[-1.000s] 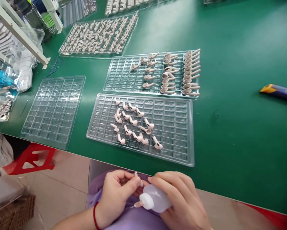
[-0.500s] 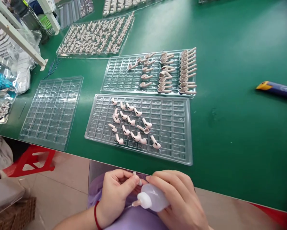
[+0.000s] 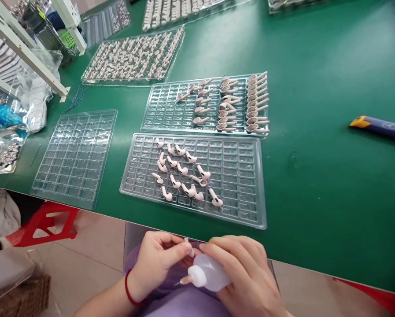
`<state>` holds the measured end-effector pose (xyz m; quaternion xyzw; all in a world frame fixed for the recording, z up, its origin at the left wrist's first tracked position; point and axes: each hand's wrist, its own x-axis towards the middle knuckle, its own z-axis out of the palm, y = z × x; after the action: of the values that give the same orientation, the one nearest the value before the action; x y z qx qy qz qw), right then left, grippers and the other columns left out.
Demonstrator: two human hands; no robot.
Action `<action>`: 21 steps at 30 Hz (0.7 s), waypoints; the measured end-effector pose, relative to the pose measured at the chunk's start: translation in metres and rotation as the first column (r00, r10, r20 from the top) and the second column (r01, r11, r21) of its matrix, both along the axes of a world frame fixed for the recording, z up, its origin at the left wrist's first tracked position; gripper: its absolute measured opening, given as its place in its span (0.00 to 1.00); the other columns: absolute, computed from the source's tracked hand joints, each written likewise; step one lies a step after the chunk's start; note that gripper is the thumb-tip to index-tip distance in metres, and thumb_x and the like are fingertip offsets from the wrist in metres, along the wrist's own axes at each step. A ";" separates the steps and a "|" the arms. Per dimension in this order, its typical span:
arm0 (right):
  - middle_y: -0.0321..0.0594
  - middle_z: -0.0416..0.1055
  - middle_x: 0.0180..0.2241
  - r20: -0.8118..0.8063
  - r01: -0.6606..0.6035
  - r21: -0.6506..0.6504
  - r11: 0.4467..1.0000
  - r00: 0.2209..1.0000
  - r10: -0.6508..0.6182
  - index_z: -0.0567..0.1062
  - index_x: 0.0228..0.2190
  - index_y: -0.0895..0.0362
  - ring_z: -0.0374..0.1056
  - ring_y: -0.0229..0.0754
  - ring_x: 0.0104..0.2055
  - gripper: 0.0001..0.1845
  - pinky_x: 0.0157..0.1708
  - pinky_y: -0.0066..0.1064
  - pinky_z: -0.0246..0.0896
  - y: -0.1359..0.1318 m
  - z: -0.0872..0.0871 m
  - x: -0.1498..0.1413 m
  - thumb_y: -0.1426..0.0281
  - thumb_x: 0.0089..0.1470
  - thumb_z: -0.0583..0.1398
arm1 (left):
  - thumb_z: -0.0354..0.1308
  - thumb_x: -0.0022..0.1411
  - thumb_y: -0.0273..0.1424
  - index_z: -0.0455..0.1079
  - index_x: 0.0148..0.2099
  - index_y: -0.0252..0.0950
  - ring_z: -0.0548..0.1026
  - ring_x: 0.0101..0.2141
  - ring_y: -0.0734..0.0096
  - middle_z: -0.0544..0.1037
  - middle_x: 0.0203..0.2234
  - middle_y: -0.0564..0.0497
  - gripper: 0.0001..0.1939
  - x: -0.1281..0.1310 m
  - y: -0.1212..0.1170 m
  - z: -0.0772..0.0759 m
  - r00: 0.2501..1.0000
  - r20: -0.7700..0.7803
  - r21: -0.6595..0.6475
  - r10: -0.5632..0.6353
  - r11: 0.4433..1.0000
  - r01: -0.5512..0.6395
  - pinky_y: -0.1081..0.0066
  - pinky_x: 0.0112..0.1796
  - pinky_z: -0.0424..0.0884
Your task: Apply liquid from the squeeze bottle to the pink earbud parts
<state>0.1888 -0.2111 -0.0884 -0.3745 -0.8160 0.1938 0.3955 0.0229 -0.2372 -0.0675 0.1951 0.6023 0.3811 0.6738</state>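
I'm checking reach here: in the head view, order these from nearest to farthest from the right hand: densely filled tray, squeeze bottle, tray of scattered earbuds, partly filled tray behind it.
1. Squeeze bottle: held in the right hand.
2. Tray of scattered earbuds: ahead, slightly left.
3. Partly filled tray: behind that one.
4. Densely filled tray: farther back, left.

1. A green table [image 3: 316, 185] spans most of the view.
2. A tool with a yellow tip and dark blue body [image 3: 382, 127] lies on the table's right side.
3. A white metal frame [image 3: 28, 56] stands on the table's left side.
4. Thin blue cords [image 3: 75, 100] lie at the table's left.
5. A small green basket [image 3: 68, 38] shows toward the table's far left corner.
6. A red stool [image 3: 23, 234] is below the table's near left edge.
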 end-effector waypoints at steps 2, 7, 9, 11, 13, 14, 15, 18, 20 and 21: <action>0.42 0.72 0.32 0.001 -0.040 -0.012 0.999 0.999 0.041 0.71 0.38 0.59 0.65 0.42 0.35 0.10 0.37 0.36 0.59 0.004 0.002 0.007 0.82 0.55 0.56 | 0.71 0.50 0.41 0.80 0.29 0.33 0.73 0.21 0.75 0.81 0.21 0.49 0.14 -0.004 -0.003 0.003 1.000 -0.008 -0.015 -0.015 1.000 0.014 0.77 0.27 0.71; 0.47 0.74 0.40 0.041 -0.108 0.012 0.994 0.993 0.107 0.70 0.45 0.58 0.71 0.45 0.43 0.15 0.43 0.35 0.68 0.030 0.006 0.046 0.72 0.56 0.62 | 0.75 0.45 0.33 0.81 0.30 0.36 0.76 0.25 0.73 0.82 0.25 0.49 0.09 -0.029 0.000 0.027 0.985 -0.168 0.149 -0.031 0.987 0.057 0.77 0.29 0.72; 0.47 0.75 0.44 0.079 -0.033 0.023 0.999 0.996 0.031 0.70 0.46 0.57 0.72 0.47 0.47 0.14 0.45 0.36 0.69 0.045 0.009 0.057 0.70 0.58 0.60 | 0.75 0.45 0.29 0.80 0.29 0.37 0.76 0.26 0.74 0.81 0.24 0.51 0.07 -0.040 0.015 0.040 0.949 -0.316 0.336 -0.017 0.933 0.129 0.78 0.29 0.71; 0.45 0.77 0.44 0.131 -0.013 0.063 0.998 0.991 0.005 0.71 0.45 0.55 0.74 0.46 0.47 0.11 0.45 0.35 0.71 0.058 0.013 0.062 0.68 0.60 0.58 | 0.74 0.46 0.27 0.79 0.28 0.37 0.75 0.25 0.74 0.80 0.23 0.52 0.07 -0.049 0.039 0.050 0.884 -0.467 0.470 -0.012 0.843 0.260 0.78 0.27 0.70; 0.43 0.78 0.41 0.173 -0.037 0.138 0.990 0.985 0.013 0.72 0.44 0.55 0.75 0.44 0.44 0.10 0.43 0.33 0.71 0.068 0.017 0.062 0.69 0.61 0.56 | 0.73 0.48 0.27 0.78 0.27 0.37 0.74 0.25 0.74 0.79 0.23 0.52 0.06 -0.055 0.072 0.055 0.798 -0.602 0.542 -0.004 0.732 0.413 0.77 0.27 0.69; 0.42 0.79 0.40 0.182 -0.044 0.174 0.984 0.983 0.011 0.73 0.43 0.56 0.76 0.44 0.43 0.10 0.44 0.33 0.71 0.072 0.018 0.062 0.70 0.61 0.55 | 0.72 0.49 0.27 0.78 0.27 0.36 0.73 0.25 0.74 0.79 0.23 0.52 0.06 -0.057 0.089 0.056 0.747 -0.665 0.560 0.014 0.671 0.487 0.77 0.27 0.68; 0.41 0.79 0.38 0.192 -0.049 0.204 0.978 0.981 0.009 0.73 0.43 0.56 0.76 0.43 0.42 0.10 0.44 0.33 0.70 0.073 0.018 0.062 0.71 0.61 0.55 | 0.72 0.50 0.28 0.77 0.27 0.36 0.72 0.24 0.75 0.79 0.22 0.52 0.06 -0.058 0.108 0.055 0.693 -0.719 0.569 0.045 0.611 0.550 0.76 0.27 0.67; 0.40 0.79 0.38 0.216 -0.040 0.228 0.973 0.976 -0.011 0.73 0.43 0.55 0.76 0.42 0.40 0.12 0.43 0.33 0.69 0.072 0.008 0.072 0.74 0.58 0.54 | 0.71 0.52 0.29 0.77 0.27 0.36 0.70 0.23 0.75 0.77 0.21 0.53 0.06 -0.063 0.164 0.050 0.517 -0.844 0.517 0.139 0.463 0.720 0.74 0.26 0.66; 0.40 0.79 0.40 0.232 -0.027 0.211 0.977 0.973 -0.024 0.73 0.45 0.55 0.75 0.44 0.41 0.15 0.43 0.34 0.69 0.068 -0.004 0.085 0.74 0.57 0.54 | 0.70 0.53 0.28 0.77 0.27 0.37 0.72 0.24 0.73 0.77 0.22 0.53 0.06 -0.065 0.200 0.044 0.421 -0.888 0.459 0.188 0.423 0.781 0.74 0.28 0.67; 0.40 0.78 0.41 0.233 -0.027 0.207 0.978 0.972 -0.022 0.73 0.46 0.54 0.75 0.44 0.42 0.16 0.44 0.35 0.68 0.066 -0.010 0.092 0.74 0.57 0.54 | 0.70 0.53 0.27 0.77 0.27 0.37 0.73 0.25 0.73 0.78 0.23 0.53 0.05 -0.066 0.217 0.042 0.401 -0.894 0.448 0.201 0.426 0.786 0.73 0.29 0.68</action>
<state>0.2807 -0.1451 -0.0987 -0.3502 -0.8731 0.0623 0.3335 -0.0432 -0.0204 -0.0259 0.7844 0.5182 0.3104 0.1406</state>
